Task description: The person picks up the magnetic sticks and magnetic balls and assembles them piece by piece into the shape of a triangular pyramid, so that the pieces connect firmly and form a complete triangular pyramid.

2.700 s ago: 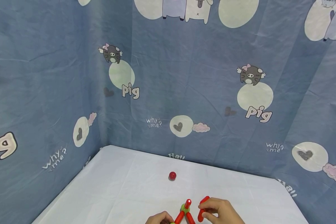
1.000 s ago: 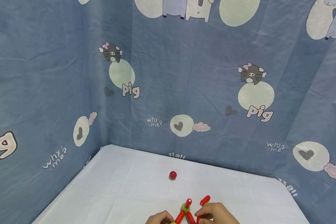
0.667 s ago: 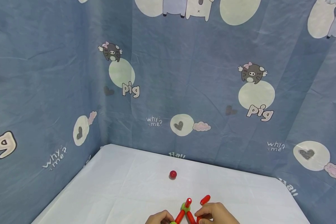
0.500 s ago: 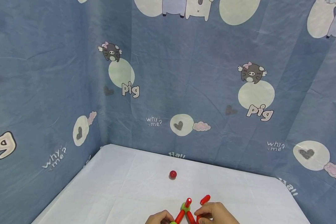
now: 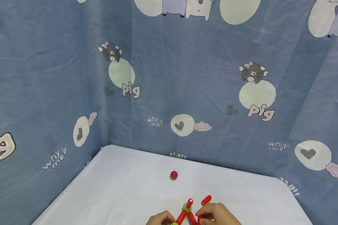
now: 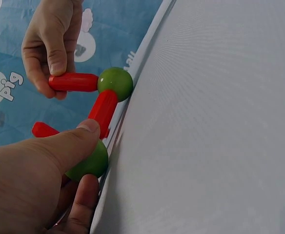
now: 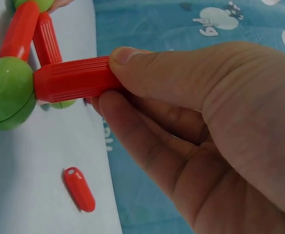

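My right hand (image 5: 218,214) pinches a red building rod (image 7: 76,80) between thumb and fingers. One end of that rod meets a green ball (image 7: 8,92); in the left wrist view the two also touch. My left hand (image 6: 40,168) grips another green ball (image 6: 90,163), its thumb lying over the ball and the near end of a joining red rod (image 6: 103,112). A further green ball (image 5: 186,207) in the head view carries several red rods, one pointing up with a silvery tip. The frame's lower edge cuts off both hands there.
A loose red rod (image 5: 206,200) lies beyond my right hand. Farther back a small red ball (image 5: 173,175) rests on the white-covered table (image 5: 135,181). Blue printed cloth (image 5: 169,78) hangs behind and to the left.
The right hand has come nearer me and left with its red rod, away from the loose rod, to beside the joined pieces. Over the last second both hands stay nearly still.
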Demonstrator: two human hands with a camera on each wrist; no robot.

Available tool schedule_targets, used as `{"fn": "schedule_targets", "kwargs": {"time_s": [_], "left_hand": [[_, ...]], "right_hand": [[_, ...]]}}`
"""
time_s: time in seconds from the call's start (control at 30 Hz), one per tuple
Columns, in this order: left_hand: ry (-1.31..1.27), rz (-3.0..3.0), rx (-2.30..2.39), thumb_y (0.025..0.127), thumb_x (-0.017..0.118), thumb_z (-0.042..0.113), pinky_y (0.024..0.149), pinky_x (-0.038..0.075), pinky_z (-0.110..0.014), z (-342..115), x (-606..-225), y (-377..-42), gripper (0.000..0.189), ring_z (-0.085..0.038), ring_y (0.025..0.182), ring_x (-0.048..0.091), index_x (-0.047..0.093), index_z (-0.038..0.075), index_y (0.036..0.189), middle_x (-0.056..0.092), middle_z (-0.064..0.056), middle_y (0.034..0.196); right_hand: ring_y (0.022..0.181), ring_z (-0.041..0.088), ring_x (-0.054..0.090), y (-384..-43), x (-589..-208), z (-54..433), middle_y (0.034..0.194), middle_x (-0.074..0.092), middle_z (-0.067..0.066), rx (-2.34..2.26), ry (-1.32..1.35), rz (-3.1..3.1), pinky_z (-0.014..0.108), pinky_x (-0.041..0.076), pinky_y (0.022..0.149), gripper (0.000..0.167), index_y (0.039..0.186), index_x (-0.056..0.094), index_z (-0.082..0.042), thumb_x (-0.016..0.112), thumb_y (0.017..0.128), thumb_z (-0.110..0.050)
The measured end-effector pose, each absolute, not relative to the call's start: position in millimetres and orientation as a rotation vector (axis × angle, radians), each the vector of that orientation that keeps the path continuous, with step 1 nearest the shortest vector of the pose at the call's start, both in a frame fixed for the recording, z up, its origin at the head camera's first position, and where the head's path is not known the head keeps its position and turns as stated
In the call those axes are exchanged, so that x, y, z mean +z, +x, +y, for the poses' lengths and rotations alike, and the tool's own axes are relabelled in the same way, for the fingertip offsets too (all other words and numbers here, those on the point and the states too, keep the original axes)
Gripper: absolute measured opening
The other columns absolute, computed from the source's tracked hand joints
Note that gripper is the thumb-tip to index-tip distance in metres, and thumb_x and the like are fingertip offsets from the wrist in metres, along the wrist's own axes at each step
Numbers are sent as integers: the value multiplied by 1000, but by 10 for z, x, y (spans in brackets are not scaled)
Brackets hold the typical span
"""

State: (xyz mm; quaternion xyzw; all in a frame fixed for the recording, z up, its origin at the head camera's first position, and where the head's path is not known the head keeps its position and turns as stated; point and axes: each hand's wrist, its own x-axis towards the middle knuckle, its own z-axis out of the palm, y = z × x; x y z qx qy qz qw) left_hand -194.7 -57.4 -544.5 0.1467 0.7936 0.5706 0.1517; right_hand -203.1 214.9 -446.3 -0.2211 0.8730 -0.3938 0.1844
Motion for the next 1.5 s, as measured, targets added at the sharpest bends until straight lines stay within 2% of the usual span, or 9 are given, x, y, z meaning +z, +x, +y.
{"fn": "schedule_targets", "kwargs": {"time_s": [0.27, 0.47, 0.7, 0.93, 1.2, 1.37, 1.5], "left_hand": [[422, 2287, 1637, 89, 77, 20, 68, 47, -20, -571, -5442, -1941, 16, -7, 76, 58, 66, 12, 99, 67, 1, 88], [392, 2291, 1623, 89, 77, 17, 68, 47, -21, -551, -5407, -1945, 16, -9, 76, 58, 66, 11, 98, 67, 1, 87], [395, 2290, 1617, 89, 76, 17, 68, 47, -21, -562, -5408, -1952, 16, -9, 76, 57, 66, 11, 99, 66, 1, 88], [406, 2288, 1615, 90, 76, 20, 69, 47, -21, -575, -5436, -1945, 17, -9, 76, 57, 66, 11, 99, 67, 1, 88], [398, 2286, 1619, 90, 76, 19, 69, 48, -22, -567, -5438, -1946, 16, -9, 77, 58, 66, 11, 99, 67, 0, 89], [391, 2289, 1611, 90, 76, 17, 69, 47, -21, -564, -5422, -1946, 16, -10, 77, 57, 65, 11, 100, 66, 1, 89], [394, 2295, 1606, 90, 76, 17, 69, 47, -21, -562, -5417, -1947, 16, -9, 77, 57, 65, 11, 100, 66, 1, 89]], "right_hand": [[83, 18, 68, -2054, -4478, 2136, 96, 72, 2, -1104, -570, 2455, 40, 62, 80, 17, 107, 77, -3, 74, 91, -8], [92, 24, 70, -2071, -4465, 2212, 105, 73, 5, -1122, -527, 2433, 47, 61, 84, 26, 115, 74, -4, 76, 90, -12], [96, 23, 70, -2123, -4498, 2471, 113, 73, 14, -1201, -548, 2489, 40, 61, 85, 34, 118, 71, -1, 79, 89, -18], [100, 25, 69, -2202, -4606, 2730, 113, 73, 14, -1239, -368, 2588, 39, 60, 85, 37, 119, 71, -1, 78, 90, -21], [99, 23, 70, -2271, -4850, 2922, 112, 74, 12, -1291, -163, 2707, 40, 60, 87, 40, 119, 72, 0, 82, 86, -21], [98, 20, 71, -2319, -4992, 3002, 114, 74, 14, -1344, -143, 2698, 40, 59, 89, 46, 123, 69, 2, 82, 86, -23], [98, 19, 71, -2348, -5109, 3037, 115, 74, 15, -1396, -137, 2663, 35, 60, 86, 51, 126, 67, 4, 82, 86, -23]]}}
